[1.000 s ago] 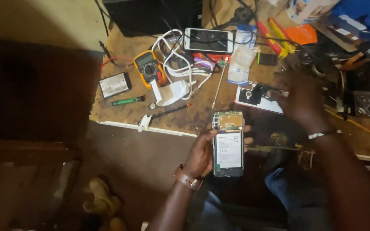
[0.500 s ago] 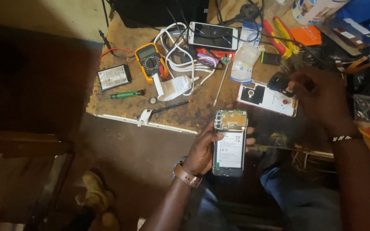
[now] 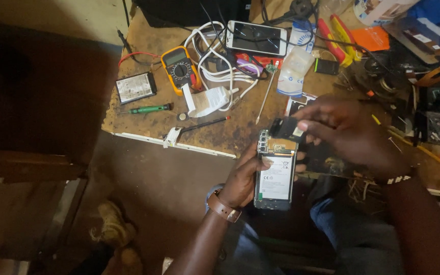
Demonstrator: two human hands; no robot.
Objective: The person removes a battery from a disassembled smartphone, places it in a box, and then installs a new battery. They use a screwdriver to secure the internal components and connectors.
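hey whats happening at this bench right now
A person sits at a cluttered wooden workbench. Their left hand holds an opened phone, its back off and battery showing. Their right hand holds a small black part at the phone's top end. A multimeter and screwdriver lie untouched on the bench.

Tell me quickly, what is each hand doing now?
Left hand: closed on the opened phone.
Right hand: pinching a small dark part at the phone's top.
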